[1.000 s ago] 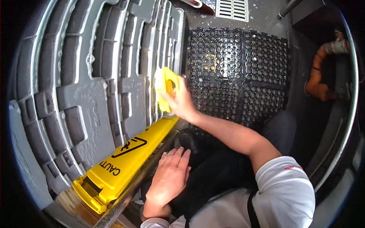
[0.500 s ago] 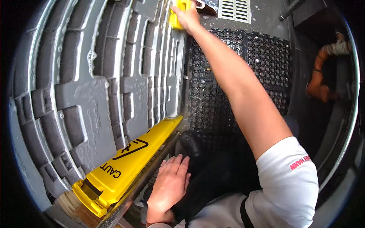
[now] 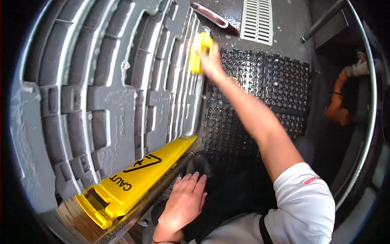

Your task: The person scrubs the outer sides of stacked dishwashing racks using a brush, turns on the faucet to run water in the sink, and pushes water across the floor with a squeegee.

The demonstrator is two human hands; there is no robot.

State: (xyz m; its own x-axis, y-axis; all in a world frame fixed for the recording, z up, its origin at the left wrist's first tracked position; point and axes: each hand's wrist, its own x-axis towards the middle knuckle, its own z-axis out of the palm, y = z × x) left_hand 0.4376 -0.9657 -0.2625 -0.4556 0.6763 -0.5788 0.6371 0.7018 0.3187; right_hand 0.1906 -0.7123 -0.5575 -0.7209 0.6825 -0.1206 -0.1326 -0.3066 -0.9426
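Note:
My right hand, blurred by motion, is closed around the handle of a yellow scrub brush. The brush lies against the far right side of a large grey ribbed plastic panel, which is wet with some suds on its ribs. Lower down, my left hand rests over my dark-clothed leg with its fingers stretched out and nothing in it. Between that hand and the panel, a yellow caution sign leans along the panel's lower edge.
A metal rail runs beside the sign. Black perforated floor mats cover the floor, with a white drain grate beyond them. A dark red and white object lies near the grate. An orange-brown pipe is at the right.
My right hand and the brush have come nearer along the panel's right side. The view has shifted, bringing more of the grate and the red-white object into sight. My left hand stays resting.

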